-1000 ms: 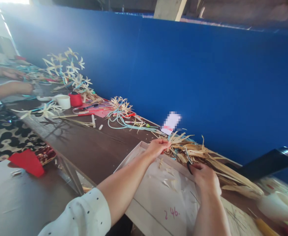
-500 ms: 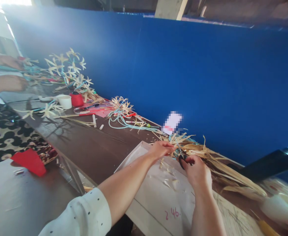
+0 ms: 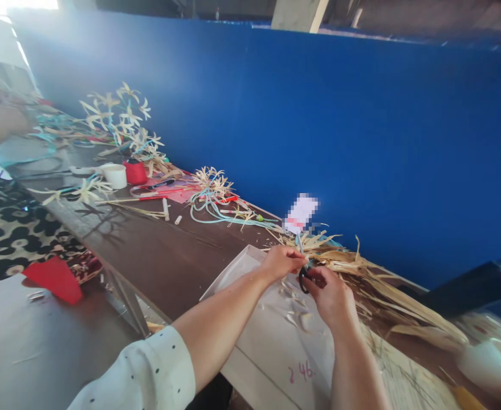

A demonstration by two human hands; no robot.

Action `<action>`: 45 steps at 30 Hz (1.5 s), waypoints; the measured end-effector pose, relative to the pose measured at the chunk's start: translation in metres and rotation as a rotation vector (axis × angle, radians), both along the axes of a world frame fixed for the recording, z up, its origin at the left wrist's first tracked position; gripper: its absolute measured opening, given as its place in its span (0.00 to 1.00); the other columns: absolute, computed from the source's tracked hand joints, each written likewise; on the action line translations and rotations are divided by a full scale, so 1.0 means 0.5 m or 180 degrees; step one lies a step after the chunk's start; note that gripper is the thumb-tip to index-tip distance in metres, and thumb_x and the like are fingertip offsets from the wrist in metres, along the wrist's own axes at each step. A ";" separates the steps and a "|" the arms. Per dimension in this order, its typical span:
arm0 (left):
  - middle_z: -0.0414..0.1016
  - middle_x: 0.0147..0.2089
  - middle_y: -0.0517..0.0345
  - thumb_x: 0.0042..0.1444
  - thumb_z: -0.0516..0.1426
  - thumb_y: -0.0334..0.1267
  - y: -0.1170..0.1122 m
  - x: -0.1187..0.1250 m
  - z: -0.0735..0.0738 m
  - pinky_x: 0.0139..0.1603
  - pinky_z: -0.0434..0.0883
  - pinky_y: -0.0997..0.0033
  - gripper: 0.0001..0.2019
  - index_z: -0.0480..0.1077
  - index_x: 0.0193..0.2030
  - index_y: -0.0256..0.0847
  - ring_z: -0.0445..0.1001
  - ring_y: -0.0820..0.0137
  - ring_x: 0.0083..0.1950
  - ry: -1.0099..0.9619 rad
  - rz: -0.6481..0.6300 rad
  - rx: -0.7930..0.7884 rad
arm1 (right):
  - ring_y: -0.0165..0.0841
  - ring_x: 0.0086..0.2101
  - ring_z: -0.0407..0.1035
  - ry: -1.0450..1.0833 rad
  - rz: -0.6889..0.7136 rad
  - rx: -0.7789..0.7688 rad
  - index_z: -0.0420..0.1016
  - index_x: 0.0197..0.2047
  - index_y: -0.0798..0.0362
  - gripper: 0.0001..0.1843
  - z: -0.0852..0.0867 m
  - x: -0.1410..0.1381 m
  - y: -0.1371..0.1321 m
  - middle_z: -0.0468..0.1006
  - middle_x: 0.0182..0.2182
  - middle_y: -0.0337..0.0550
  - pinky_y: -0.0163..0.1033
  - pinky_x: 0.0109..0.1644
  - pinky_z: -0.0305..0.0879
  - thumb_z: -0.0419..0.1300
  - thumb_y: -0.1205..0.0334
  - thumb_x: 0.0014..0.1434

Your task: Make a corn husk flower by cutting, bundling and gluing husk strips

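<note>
My right hand [image 3: 331, 293] is closed round the black handles of a pair of scissors [image 3: 304, 280], whose blades point up and away from me. Close beside it, my left hand [image 3: 285, 262] is pinched shut at the fingertips; what they hold is too small to make out. Both hands are above the far end of a shallow white tray [image 3: 271, 347] marked with red handwriting. Pale curled scraps [image 3: 295, 313] lie in the tray below my hands. A heap of dry husk strips [image 3: 348, 262] lies just beyond and to the right.
Pale husk flowers [image 3: 126, 119] with light-blue stems, a white cup [image 3: 114, 176] and a red thread spool [image 3: 135, 172] stand along the brown table [image 3: 182, 273]. A blue partition [image 3: 318, 125] borders the far side. A co-worker's hand [image 3: 8, 122] is at far left.
My right hand and the scissors have shifted left toward my left fingertips, and the blades have swung more upright. My left hand has barely moved. The co-worker's hands have moved at far left.
</note>
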State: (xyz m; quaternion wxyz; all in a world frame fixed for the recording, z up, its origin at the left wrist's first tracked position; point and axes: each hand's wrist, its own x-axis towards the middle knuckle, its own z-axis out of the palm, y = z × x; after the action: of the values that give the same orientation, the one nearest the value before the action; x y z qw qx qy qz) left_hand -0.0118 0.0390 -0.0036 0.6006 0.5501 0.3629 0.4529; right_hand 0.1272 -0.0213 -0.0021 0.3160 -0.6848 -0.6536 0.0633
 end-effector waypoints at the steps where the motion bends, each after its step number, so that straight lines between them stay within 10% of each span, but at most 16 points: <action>1: 0.67 0.21 0.62 0.42 0.61 0.39 0.000 0.000 -0.001 0.29 0.67 0.76 0.12 0.73 0.32 0.32 0.65 0.79 0.23 0.0014 0.0023 0.0031 | 0.34 0.29 0.70 -0.0002 0.0022 -0.0030 0.72 0.32 0.49 0.12 0.002 -0.002 -0.001 0.77 0.28 0.40 0.35 0.32 0.58 0.57 0.50 0.48; 13: 0.70 0.26 0.60 0.44 0.60 0.41 0.009 0.001 -0.004 0.29 0.67 0.76 0.11 0.74 0.32 0.34 0.65 0.79 0.24 0.0107 0.0264 0.0031 | 0.45 0.29 0.70 -0.0172 -0.1959 -0.0531 0.77 0.35 0.44 0.22 0.048 0.055 -0.022 0.78 0.33 0.50 0.42 0.26 0.56 0.56 0.39 0.42; 24: 0.71 0.26 0.59 0.46 0.60 0.41 0.000 -0.002 0.009 0.27 0.66 0.78 0.11 0.73 0.32 0.35 0.64 0.79 0.24 0.0295 0.0276 -0.0076 | 0.48 0.35 0.70 -0.0383 -0.1783 -0.1070 0.76 0.38 0.41 0.24 0.037 0.048 -0.017 0.77 0.36 0.50 0.48 0.31 0.61 0.56 0.38 0.42; 45: 0.76 0.34 0.54 0.47 0.58 0.34 -0.003 0.000 0.010 0.32 0.67 0.77 0.08 0.73 0.35 0.35 0.70 0.77 0.30 -0.0150 -0.0026 -0.0378 | 0.44 0.34 0.70 -0.0103 -0.1520 -0.0581 0.79 0.36 0.43 0.18 0.035 0.041 -0.018 0.78 0.35 0.45 0.41 0.31 0.60 0.56 0.44 0.46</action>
State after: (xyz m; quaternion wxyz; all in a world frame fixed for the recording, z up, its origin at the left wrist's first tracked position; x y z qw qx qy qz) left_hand -0.0117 0.0374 0.0017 0.6424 0.5041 0.3726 0.4409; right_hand 0.1477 -0.0305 0.0156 0.2483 -0.8464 -0.4698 0.0346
